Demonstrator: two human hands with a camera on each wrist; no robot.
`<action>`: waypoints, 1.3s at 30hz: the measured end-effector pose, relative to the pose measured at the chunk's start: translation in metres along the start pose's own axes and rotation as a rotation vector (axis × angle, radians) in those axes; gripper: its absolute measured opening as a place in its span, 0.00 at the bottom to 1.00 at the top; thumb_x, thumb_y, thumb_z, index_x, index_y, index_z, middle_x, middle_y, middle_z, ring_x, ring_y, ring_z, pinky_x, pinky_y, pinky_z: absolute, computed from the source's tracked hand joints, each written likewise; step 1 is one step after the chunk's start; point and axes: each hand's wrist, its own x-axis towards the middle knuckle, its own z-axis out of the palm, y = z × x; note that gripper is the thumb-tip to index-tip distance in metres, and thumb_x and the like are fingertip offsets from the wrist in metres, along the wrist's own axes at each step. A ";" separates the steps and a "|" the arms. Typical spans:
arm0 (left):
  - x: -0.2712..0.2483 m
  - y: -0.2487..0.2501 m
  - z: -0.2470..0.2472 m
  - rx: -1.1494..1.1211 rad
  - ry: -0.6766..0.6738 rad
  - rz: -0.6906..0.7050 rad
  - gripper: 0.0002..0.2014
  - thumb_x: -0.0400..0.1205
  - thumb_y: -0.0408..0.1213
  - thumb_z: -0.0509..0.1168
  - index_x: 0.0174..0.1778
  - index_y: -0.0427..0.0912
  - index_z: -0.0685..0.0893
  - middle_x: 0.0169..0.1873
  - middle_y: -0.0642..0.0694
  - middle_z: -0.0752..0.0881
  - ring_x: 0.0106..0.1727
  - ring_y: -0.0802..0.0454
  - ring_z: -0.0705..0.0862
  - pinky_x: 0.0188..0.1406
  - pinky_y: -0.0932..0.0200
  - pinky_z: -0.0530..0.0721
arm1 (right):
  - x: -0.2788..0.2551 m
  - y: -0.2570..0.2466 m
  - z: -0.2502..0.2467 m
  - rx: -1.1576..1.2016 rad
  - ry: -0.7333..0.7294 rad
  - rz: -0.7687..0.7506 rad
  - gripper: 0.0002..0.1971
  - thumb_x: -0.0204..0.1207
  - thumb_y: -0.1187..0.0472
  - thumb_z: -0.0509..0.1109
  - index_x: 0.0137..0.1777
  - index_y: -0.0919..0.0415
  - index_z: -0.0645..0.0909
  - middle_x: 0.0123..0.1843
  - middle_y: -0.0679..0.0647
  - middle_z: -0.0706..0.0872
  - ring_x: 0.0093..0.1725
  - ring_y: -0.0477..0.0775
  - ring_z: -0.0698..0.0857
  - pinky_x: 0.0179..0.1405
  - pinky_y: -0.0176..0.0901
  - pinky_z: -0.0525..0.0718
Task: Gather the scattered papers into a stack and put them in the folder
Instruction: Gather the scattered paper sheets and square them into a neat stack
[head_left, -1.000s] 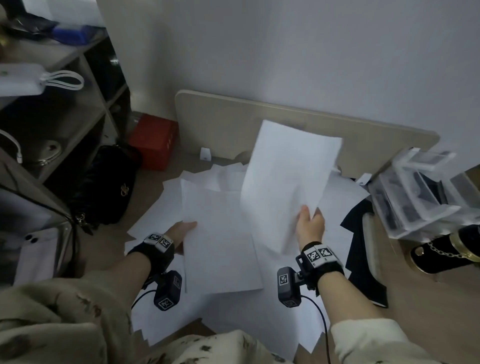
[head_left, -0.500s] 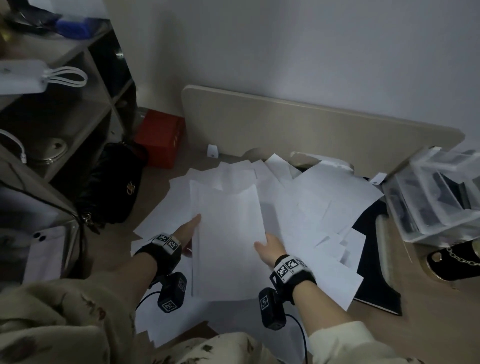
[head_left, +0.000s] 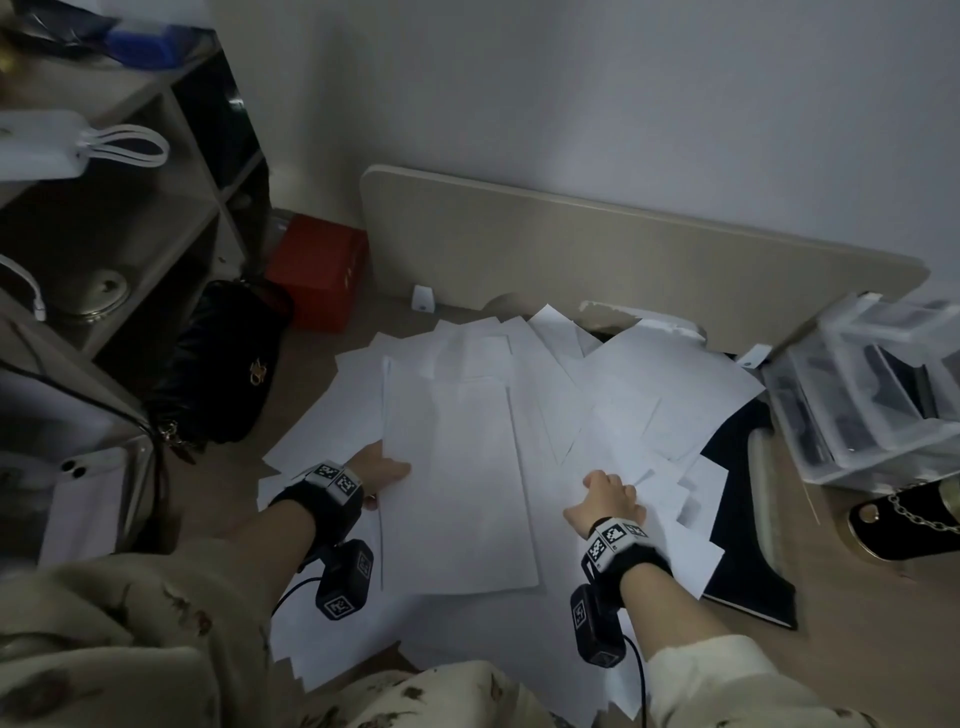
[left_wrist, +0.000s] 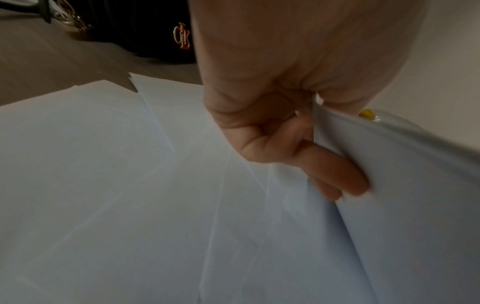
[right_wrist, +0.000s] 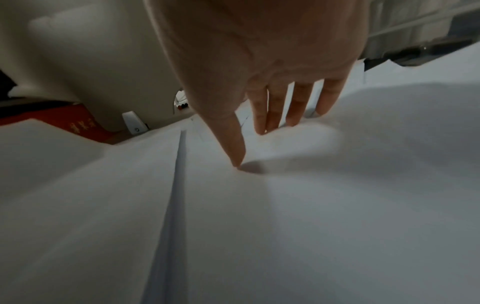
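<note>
White papers (head_left: 613, 395) are spread in an overlapping heap on the floor in front of a beige board (head_left: 623, 249) that is leaned against the wall. A small stack of sheets (head_left: 457, 483), nearer the person than the board, is pinched at its left edge by the left hand (head_left: 382, 470), with the thumb on top and curled fingers (left_wrist: 335, 174) underneath (the edge is lifted off the sheets below). The right hand (head_left: 608, 499) is laid on loose sheets to the right of that stack, its fingers (right_wrist: 298, 107) straight and slightly apart, the tips pressed into the paper, which is puckered around them. A dark folder (head_left: 748, 571) is partly covered by the heap's right side. Left of the board, a red box (head_left: 317, 270) and a black handbag (head_left: 223, 364) can be seen; to its right, a clear plastic organiser (head_left: 872, 395).
</note>
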 end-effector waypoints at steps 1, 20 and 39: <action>0.000 0.000 0.000 0.003 0.004 -0.002 0.10 0.82 0.34 0.62 0.58 0.45 0.73 0.52 0.38 0.82 0.51 0.40 0.80 0.40 0.55 0.79 | -0.001 0.000 -0.001 -0.019 0.000 0.002 0.23 0.71 0.59 0.67 0.67 0.51 0.72 0.68 0.49 0.76 0.70 0.54 0.69 0.64 0.51 0.68; -0.031 0.002 -0.004 -0.141 0.134 0.097 0.14 0.82 0.32 0.62 0.64 0.42 0.74 0.55 0.39 0.80 0.55 0.39 0.80 0.55 0.40 0.83 | -0.020 0.036 -0.071 0.446 0.394 0.099 0.15 0.83 0.64 0.57 0.67 0.56 0.74 0.65 0.60 0.84 0.58 0.68 0.82 0.51 0.51 0.78; -0.032 0.019 0.027 -0.383 0.052 0.101 0.16 0.86 0.39 0.59 0.69 0.40 0.73 0.57 0.36 0.83 0.57 0.36 0.83 0.57 0.38 0.83 | -0.004 0.033 -0.084 1.173 0.434 0.129 0.12 0.77 0.64 0.63 0.57 0.67 0.80 0.60 0.66 0.85 0.57 0.68 0.83 0.57 0.52 0.81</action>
